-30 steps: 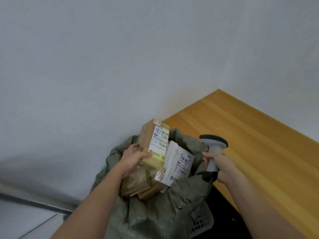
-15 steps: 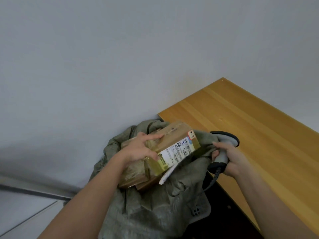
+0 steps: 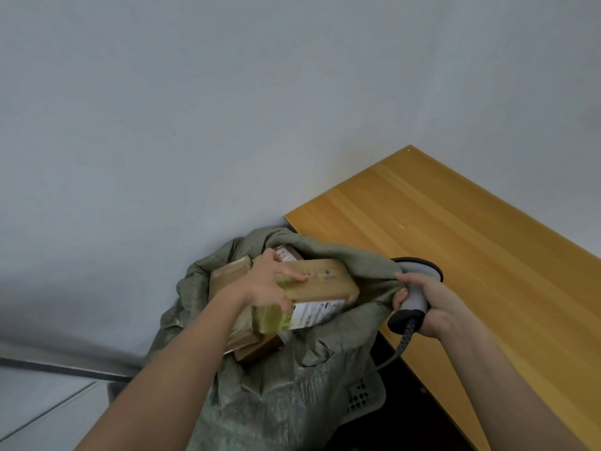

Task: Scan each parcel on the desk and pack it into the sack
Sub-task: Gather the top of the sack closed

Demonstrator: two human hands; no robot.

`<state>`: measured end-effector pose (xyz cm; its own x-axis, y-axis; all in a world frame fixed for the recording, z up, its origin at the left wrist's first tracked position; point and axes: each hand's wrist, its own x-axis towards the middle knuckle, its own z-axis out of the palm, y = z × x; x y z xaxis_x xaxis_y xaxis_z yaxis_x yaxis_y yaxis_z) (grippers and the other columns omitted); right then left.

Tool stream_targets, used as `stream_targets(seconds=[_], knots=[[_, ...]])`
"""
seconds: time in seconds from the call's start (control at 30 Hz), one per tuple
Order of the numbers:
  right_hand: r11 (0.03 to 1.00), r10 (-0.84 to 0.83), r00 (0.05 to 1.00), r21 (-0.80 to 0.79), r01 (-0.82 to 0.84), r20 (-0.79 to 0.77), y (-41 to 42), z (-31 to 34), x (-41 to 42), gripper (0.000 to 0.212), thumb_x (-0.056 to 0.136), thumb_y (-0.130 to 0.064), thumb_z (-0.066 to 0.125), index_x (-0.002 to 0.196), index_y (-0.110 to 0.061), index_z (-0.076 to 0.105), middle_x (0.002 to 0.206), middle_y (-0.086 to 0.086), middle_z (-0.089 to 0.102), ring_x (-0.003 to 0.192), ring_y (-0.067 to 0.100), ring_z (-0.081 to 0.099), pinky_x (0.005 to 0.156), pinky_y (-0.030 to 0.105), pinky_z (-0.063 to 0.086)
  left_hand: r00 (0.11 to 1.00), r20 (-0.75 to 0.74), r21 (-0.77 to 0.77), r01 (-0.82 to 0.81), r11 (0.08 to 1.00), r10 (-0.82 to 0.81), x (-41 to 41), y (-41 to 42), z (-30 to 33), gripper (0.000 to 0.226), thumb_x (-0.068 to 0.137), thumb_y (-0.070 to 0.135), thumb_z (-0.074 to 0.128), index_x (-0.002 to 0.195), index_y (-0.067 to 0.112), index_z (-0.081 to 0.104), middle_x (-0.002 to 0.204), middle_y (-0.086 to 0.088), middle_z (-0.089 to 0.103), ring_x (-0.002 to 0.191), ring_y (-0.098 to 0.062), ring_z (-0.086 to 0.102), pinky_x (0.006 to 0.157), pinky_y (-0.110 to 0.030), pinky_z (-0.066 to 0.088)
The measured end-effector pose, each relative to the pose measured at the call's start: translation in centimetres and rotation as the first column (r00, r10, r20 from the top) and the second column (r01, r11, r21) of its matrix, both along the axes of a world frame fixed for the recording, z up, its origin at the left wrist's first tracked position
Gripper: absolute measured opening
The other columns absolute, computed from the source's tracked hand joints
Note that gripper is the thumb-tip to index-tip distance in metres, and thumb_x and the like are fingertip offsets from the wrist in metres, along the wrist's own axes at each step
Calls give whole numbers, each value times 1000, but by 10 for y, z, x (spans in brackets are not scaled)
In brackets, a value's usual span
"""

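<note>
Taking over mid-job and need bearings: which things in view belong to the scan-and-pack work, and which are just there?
Job:
- cardboard parcel, gripped by left hand
- green sack, parcels already inside
- barcode scanner, held by right hand, which also pinches the sack's rim
- wooden desk

Lying about:
- grey perforated basket under the sack

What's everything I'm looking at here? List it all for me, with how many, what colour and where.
held parcel: one, brown cardboard with a white label, at the sack's mouth
other parcels: at least three, brown, inside the sack
sack: one, grey-green, left of the desk
scanner: one, grey and black, corded, at the desk's edge
basket: one, pale, perforated, partly hidden by the sack
desk: one, orange wood, on the right
wall: grey-white, behind
left hand: grips the held parcel
right hand: holds the scanner and pinches the sack's rim
</note>
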<state>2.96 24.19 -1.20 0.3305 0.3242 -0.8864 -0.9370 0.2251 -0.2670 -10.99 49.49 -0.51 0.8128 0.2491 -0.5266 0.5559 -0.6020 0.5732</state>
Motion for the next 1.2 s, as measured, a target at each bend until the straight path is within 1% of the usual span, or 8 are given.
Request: stream_targets(seconds=[0.2, 0.33, 0.4, 0.5, 0.67, 0.77, 0.97, 1.2], knots=[[989, 150, 985, 2, -151, 81, 7, 5, 0, 13, 86, -2, 68, 85, -10, 58, 61, 2, 46, 43, 10, 46, 36, 19, 44, 928, -175, 130, 352, 927, -327, 12, -30, -22, 71, 64, 27, 83, 127, 47, 58, 126, 1, 28, 120, -25, 30, 106, -44, 37], [957, 291, 948, -24, -290, 129, 13, 4, 0, 11, 84, -5, 71, 90, -8, 63, 63, 3, 47, 43, 10, 46, 38, 18, 45, 894, -162, 284, 448, 848, -418, 2, -57, -60, 64, 75, 43, 76, 134, 46, 52, 158, 0, 13, 147, -32, 0, 121, -50, 7], [945, 327, 935, -38, -324, 140, 12, 3, 4, 13, 84, -7, 73, 94, -6, 64, 64, 4, 49, 44, 10, 47, 39, 18, 46, 960, -47, 55, 279, 959, -276, 3, -58, -55, 43, 81, 49, 70, 121, 38, 65, 160, 6, 15, 149, -24, -4, 120, -51, 2], [918, 395, 908, -108, -383, 138, 13, 7, 10, 15, 85, -11, 73, 94, -6, 63, 62, 6, 51, 42, 11, 49, 38, 19, 46, 929, 161, -295, -277, 915, 333, -3, -36, -39, 21, 88, 40, 67, 103, 28, 74, 139, 8, 53, 130, -12, 45, 109, -40, 38], [852, 512, 826, -264, -453, 237, 35, 16, 20, 14, 87, -14, 73, 85, -7, 61, 59, 6, 51, 50, 13, 46, 36, 19, 43, 490, 317, 51, -864, 501, 812, -58, 32, -63, 35, 88, 19, 62, 120, 4, 63, 123, -15, 61, 111, -31, 59, 98, -39, 46], [825, 560, 759, -308, -474, 333, 55, 14, 27, 16, 89, -15, 71, 96, -7, 59, 65, 6, 49, 49, 13, 46, 38, 19, 43, 302, 87, 215, -936, 278, 949, -98, 52, -88, 64, 88, 29, 63, 138, -3, 40, 139, -26, 38, 124, -44, 42, 105, -46, 37], [764, 642, 697, -342, -547, 320, 101, -14, 38, 26, 84, -19, 78, 99, -8, 60, 65, 6, 49, 52, 14, 48, 41, 21, 46, 156, -31, -127, -980, 151, 987, -119, 71, -128, 81, 82, 39, 74, 142, -2, 41, 139, -19, 50, 124, -38, 50, 105, -47, 43], [635, 760, 631, -392, -666, 158, 122, -52, 22, 25, 80, -14, 80, 94, 2, 67, 81, 16, 62, 73, 25, 57, 81, 35, 53, 59, -212, -298, -954, -7, 976, -124, 83, -132, 19, 91, 8, 44, 104, 2, 57, 100, -20, 62, 89, -35, 60, 86, -51, 53]])
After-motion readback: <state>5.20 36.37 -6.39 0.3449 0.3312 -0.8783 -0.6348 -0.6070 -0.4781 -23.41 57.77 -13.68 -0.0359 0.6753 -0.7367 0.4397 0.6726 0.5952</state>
